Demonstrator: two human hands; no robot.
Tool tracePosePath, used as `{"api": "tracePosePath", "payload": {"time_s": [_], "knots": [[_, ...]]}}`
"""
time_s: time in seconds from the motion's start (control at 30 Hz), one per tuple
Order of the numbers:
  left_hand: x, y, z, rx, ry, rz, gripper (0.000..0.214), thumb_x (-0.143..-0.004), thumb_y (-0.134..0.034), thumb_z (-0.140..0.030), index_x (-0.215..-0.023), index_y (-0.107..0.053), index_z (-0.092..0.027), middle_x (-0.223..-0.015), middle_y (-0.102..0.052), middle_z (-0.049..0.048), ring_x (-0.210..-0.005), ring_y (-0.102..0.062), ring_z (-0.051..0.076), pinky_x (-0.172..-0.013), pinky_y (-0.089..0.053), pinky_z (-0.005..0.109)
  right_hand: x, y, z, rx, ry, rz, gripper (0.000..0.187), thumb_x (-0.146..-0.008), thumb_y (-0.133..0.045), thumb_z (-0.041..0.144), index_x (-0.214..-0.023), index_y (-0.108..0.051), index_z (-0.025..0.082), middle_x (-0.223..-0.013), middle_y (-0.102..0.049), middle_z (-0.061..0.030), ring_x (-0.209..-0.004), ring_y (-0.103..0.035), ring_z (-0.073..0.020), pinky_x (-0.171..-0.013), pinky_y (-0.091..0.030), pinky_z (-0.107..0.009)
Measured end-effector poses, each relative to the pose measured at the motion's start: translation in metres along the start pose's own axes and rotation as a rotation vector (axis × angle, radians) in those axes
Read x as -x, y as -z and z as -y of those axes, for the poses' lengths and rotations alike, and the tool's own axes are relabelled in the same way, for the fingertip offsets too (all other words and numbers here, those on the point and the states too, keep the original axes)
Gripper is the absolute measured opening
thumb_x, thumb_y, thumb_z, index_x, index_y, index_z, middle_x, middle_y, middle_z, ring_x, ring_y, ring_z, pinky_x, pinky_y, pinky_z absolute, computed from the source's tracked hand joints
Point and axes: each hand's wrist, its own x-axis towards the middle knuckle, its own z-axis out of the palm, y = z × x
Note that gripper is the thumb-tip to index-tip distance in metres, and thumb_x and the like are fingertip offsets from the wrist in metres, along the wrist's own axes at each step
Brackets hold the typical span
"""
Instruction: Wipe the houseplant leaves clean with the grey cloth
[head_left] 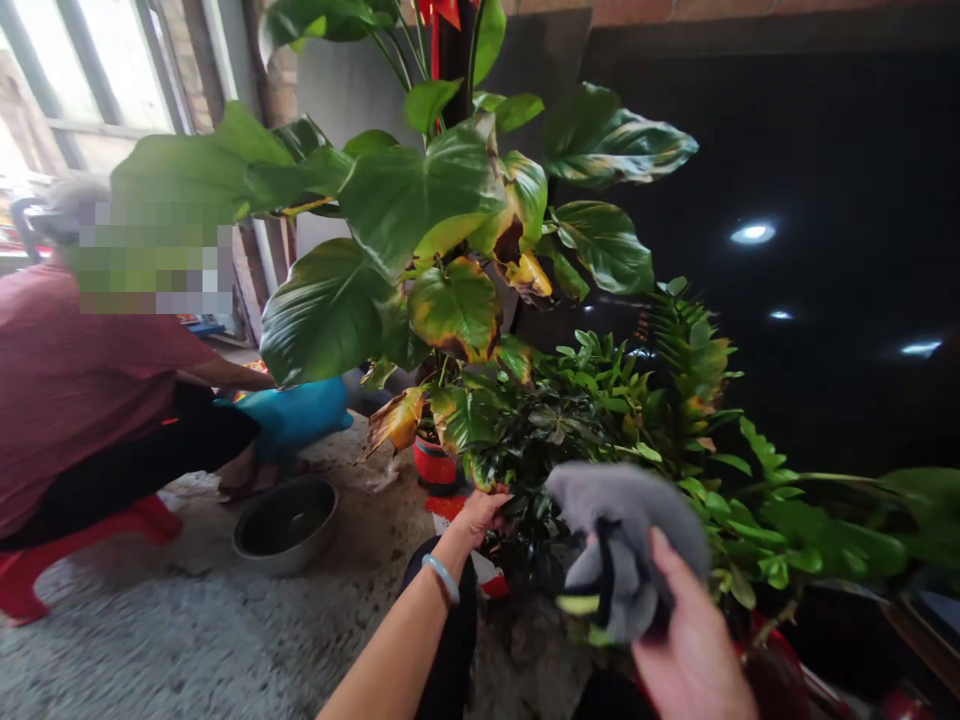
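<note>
At lower centre, the left hand [480, 515] touches dark foliage [544, 450], grip unclear; the right hand [694, 640] clasps a grey cloth [637, 510], fingers curled; gentle pressure seems best.

Qty 1 ea.: cloth [637, 520], basin [281, 562], stool [90, 545], bracelet [442, 576].

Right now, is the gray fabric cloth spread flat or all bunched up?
Bunched up. The gray fabric cloth bulges in thick folds at the bare right hand, not lying flat; its edges look blurred.
</note>
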Motion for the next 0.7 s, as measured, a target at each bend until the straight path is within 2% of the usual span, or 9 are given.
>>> {"api": "tracePosePath", "payload": {"time_s": [0.07,0.13,0.23,0.33,0.4,0.47,0.6,0.63,0.7], "knots": [[0.000,-0.002,0.000,0.011,0.007,-0.010,0.028,-0.053,-0.076,-0.020,-0.063,-0.050,-0.016,-0.044,-0.044,-0.0097,-0.038,-0.037,0.005,-0.044,-0.032,0.020,-0.015,-0.018,0.023,-0.071,0.243,-0.061,0.033,-0.054,-0.077,0.016,-0.086,-0.069,0.023,-0.077,-0.075,0.0045,-0.075,-0.069,-0.0129,-0.068,-0.054,-0.021],[0.001,-0.003,-0.001,0.033,0.010,-0.025,0.029,-0.055,-0.077,-0.022,-0.069,-0.053,-0.016,-0.046,-0.047,-0.0095,-0.038,-0.039,0.005,-0.046,-0.034,0.021,-0.031,-0.025,0.028,-0.083,0.220,-0.069,0.028,-0.057,-0.073,0.011,-0.083,-0.068,0.022,-0.072,-0.074,0.0058,-0.068,-0.068,-0.0109,-0.063,-0.054,-0.019],[0.003,-0.004,-0.003,0.066,0.011,-0.029,0.030,-0.057,-0.077,-0.023,-0.079,-0.058,-0.016,-0.050,-0.051,-0.0089,-0.039,-0.039,0.005,-0.046,-0.034,0.020,-0.036,-0.009,-0.002,-0.026,-0.039,-0.033,0.020,-0.058,-0.071,0.012,-0.076,-0.067,0.020,-0.065,-0.073,0.0031,-0.062,-0.069,-0.0146,-0.062,-0.056,-0.026],[0.006,-0.004,-0.006,0.083,0.021,-0.020,0.030,-0.055,-0.077,-0.020,-0.080,-0.061,-0.015,-0.053,-0.055,-0.0071,-0.039,-0.041,0.005,-0.043,-0.031,0.019,-0.014,0.016,-0.040,0.133,-0.357,0.043,0.018,-0.055,-0.078,0.024,-0.068,-0.068,0.018,-0.064,-0.073,-0.0046,-0.073,-0.071,-0.0261,-0.066,-0.058,-0.039],[0.008,-0.006,-0.008,0.094,0.024,-0.024,0.030,-0.053,-0.077,-0.017,-0.079,-0.062,-0.014,-0.057,-0.060,-0.0047,-0.044,-0.048,0.007,-0.044,-0.033,0.019,0.002,0.021,-0.043,0.191,-0.463,0.129,0.025,-0.051,-0.081,0.029,-0.067,-0.069,0.016,-0.065,-0.073,-0.0084,-0.075,-0.071,-0.0302,-0.068,-0.058,-0.043],[0.010,-0.007,-0.010,0.106,0.025,-0.031,0.030,-0.052,-0.077,-0.015,-0.079,-0.062,-0.014,-0.062,-0.064,-0.0024,-0.049,-0.054,0.010,-0.047,-0.038,0.020,0.008,0.011,-0.026,0.139,-0.317,0.108,0.027,-0.048,-0.082,0.028,-0.070,-0.070,0.016,-0.067,-0.074,-0.0073,-0.071,-0.071,-0.0276,-0.070,-0.058,-0.041],[0.012,-0.010,-0.011,0.119,0.026,-0.047,0.029,-0.052,-0.077,-0.013,-0.078,-0.063,-0.014,-0.062,-0.065,-0.0017,-0.051,-0.056,0.012,-0.050,-0.043,0.023,-0.015,-0.023,0.017,-0.052,0.238,0.042,0.031,-0.054,-0.076,0.022,-0.083,-0.069,0.022,-0.081,-0.075,0.0008,-0.080,-0.069,-0.0178,-0.077,-0.055,-0.029],[0.012,-0.010,-0.011,0.123,0.025,-0.054,0.029,-0.053,-0.077,-0.013,-0.079,-0.063,-0.014,-0.060,-0.064,-0.0020,-0.050,-0.056,0.012,-0.050,-0.043,0.024,-0.022,-0.028,0.019,-0.065,0.256,0.048,0.030,-0.055,-0.075,0.020,-0.084,-0.069,0.022,-0.080,-0.075,0.0020,-0.081,-0.069,-0.0162,-0.077,-0.055,-0.027],[0.009,-0.008,-0.009,0.130,0.022,-0.074,0.031,-0.055,-0.077,-0.013,-0.082,-0.064,-0.014,-0.059,-0.063,-0.0026,-0.048,-0.055,0.011,-0.051,-0.042,0.024,-0.029,-0.028,0.007,-0.052,0.111,0.033,0.025,-0.056,-0.072,0.016,-0.080,-0.068,0.021,-0.074,-0.075,0.0025,-0.074,-0.069,-0.0153,-0.073,-0.055,-0.027]]}}
